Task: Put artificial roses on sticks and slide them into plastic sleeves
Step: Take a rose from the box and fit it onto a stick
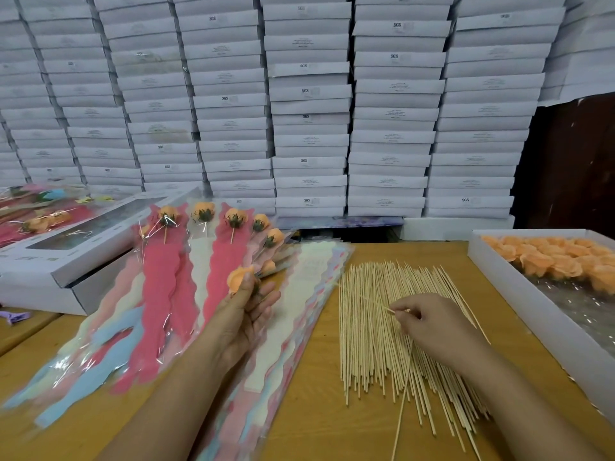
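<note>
Gripping orange rose [240, 278]: left hand [246, 311] raised | right hand [429, 322] grip pinching stick [366, 299]

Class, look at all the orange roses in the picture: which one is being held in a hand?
The rose gripped by the left hand, above the sleeves. The others sit in the white box or already in sleeves.

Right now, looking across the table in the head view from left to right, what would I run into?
Windowed gift box → fanned plastic sleeves with finished roses → left hand holding an orange rose → pile of wooden sticks → right hand pinching one stick → white tray of loose roses.
</note>
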